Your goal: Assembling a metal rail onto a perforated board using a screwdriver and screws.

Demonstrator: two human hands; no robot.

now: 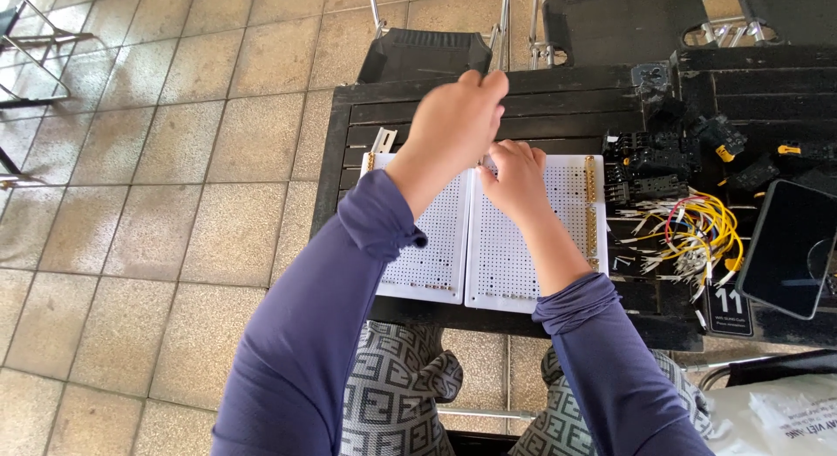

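White perforated plastic boards, two flat rectangular panels [488, 255] lying side by side, are sitting on the black slatted table [558, 107] directly under both hands, close to the person's lap, presumably so the hole grid is staying within easy reach.

Left hand [453, 125] is hovering over the far edge of the left panel, fingers curled together and pointing away; whether they are pinching anything cannot be told from this angle.

Right hand [516, 179] is resting on the right panel near the seam, fingers bent down onto the surface with tips close together; any small part under them is hidden.

Gold-coloured metal terminal strips [592, 212] are running in a line down the panel edge just right of the right fingers.

Further right of those fingers, a loose bundle of yellow, red and white wires [693, 234] is lying beside a pile of black plastic relay sockets [645, 168], likely parked there as stock on the working-hand side.

A dark slab-shaped phone [789, 247] is leaning beyond the wires, well apart from both hands.
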